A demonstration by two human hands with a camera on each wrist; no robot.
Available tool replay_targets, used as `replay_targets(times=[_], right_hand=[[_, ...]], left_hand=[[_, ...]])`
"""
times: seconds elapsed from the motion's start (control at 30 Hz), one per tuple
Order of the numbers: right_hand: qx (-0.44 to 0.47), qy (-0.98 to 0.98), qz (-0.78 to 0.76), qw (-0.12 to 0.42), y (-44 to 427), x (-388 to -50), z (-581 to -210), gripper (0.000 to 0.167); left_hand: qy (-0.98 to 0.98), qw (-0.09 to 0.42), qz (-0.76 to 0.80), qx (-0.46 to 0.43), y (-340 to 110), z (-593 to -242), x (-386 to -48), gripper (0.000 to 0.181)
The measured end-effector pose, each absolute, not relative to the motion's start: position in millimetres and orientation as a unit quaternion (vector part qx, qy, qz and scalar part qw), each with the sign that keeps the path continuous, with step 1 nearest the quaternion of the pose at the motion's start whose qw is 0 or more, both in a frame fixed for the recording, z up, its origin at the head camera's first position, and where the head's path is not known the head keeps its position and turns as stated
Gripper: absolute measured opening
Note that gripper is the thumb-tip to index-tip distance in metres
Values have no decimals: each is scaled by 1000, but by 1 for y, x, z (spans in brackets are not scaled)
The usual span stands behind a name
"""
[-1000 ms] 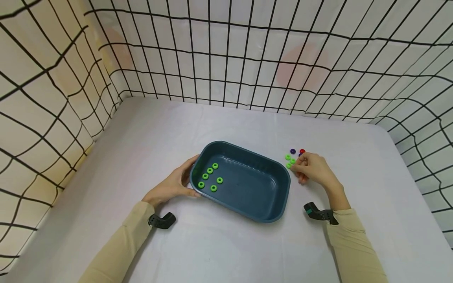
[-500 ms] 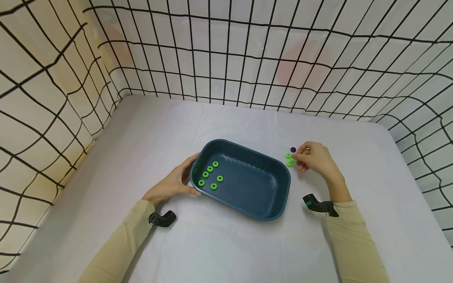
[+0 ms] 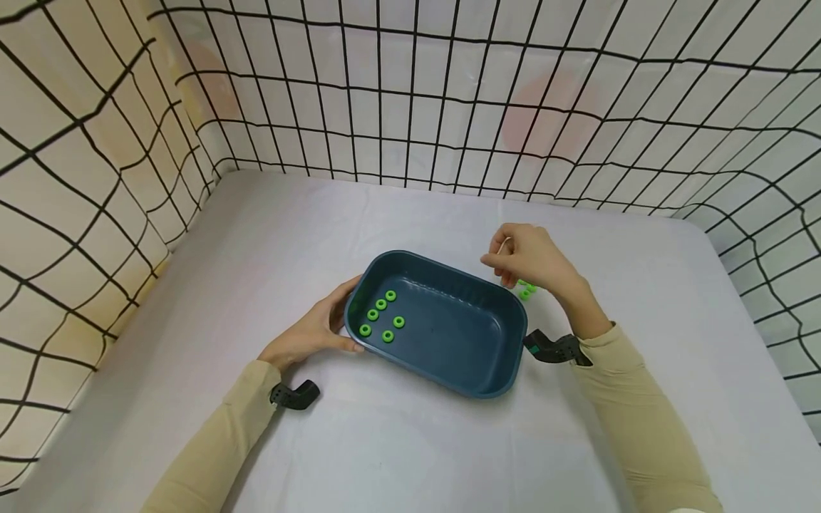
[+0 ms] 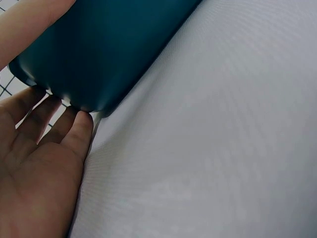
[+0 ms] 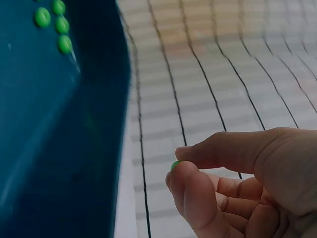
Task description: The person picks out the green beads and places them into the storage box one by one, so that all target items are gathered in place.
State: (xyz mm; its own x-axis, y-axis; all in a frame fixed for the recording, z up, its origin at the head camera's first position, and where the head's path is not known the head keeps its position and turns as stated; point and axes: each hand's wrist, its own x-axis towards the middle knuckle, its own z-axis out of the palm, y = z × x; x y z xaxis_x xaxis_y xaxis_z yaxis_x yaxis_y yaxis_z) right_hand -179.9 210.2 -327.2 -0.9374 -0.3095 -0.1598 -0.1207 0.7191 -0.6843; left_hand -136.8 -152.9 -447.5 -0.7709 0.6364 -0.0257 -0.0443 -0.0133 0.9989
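- The left hand (image 3: 314, 331) grips the outer left end of the blue tray (image 3: 449, 349): in the head view its thumb lies along the near side, and the left wrist view shows the fingertips against the outside of the end wall. It seems to serve as a steady hold.
- The blue tray lies between the two hands on the white table (image 3: 410, 449), set at a slant, its right end angled closer to the wearer than its left.
- Six green rings (image 3: 376, 315) sit inside the tray, all at the end by the left hand: four in a slanting row along that end, two a little to their right. The floor on the right hand's side of them is bare.
- The right hand (image 3: 529, 260) is raised just outside the tray's far rim, pinching a small green ring (image 5: 174, 165) between thumb and index finger; only an edge of it shows, in the right wrist view. The other fingers are curled loosely beneath.
- The step in hand looks like carrying this ring beside the tray. The next move seems to call for a firm pinch and enough height to clear the rim, with the left grip kept steady.
- A few loose green rings (image 3: 525, 295) lie on the table below the right hand, just outside the tray's right end; the hand partly hides them, so their count is unclear.
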Motion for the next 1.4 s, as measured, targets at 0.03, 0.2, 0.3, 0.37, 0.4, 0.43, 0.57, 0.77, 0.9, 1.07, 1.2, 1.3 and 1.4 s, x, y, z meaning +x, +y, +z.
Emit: replay_targets(times=[0.03, 0.2, 0.3, 0.37, 0.4, 0.43, 0.57, 0.77, 0.9, 1.07, 1.2, 1.3, 1.4], right_hand=[[-132, 918, -347, 136, 203, -181, -327, 19], [-197, 910, -331, 155, 167, -183, -330, 15], [-233, 901, -321, 175, 148, -182, -336, 13], [-251, 898, -304, 194, 138, -182, -342, 11], [-259, 897, -294, 205, 133, -182, -345, 10], [-267, 896, -282, 214, 129, -182, -348, 9], [-287, 894, -243, 244, 118, -184, -358, 8], [-288, 896, -211, 264, 109, -186, -362, 7], [-281, 897, -205, 274, 107, -186, -363, 8], [-275, 895, -202, 287, 107, -187, -367, 7], [-284, 891, -200, 293, 103, -186, -370, 7], [-295, 886, -200, 295, 98, -184, -372, 9], [-303, 883, -202, 296, 93, -183, -374, 10]], left_hand=[[656, 252, 675, 225, -153, -448, -137, 115], [658, 257, 672, 223, -151, -447, -138, 116], [659, 261, 670, 222, -148, -445, -140, 115], [660, 262, 668, 223, -146, -444, -142, 115], [660, 262, 667, 224, -145, -444, -143, 115], [660, 263, 667, 226, -145, -443, -144, 115], [654, 266, 669, 232, -142, -443, -149, 115], [651, 269, 670, 234, -141, -443, -150, 117], [652, 269, 671, 231, -141, -443, -150, 117], [648, 268, 674, 233, -141, -445, -150, 116], [647, 267, 675, 233, -144, -446, -147, 115], [648, 267, 676, 226, -148, -446, -142, 115], [653, 264, 675, 219, -152, -447, -139, 115]])
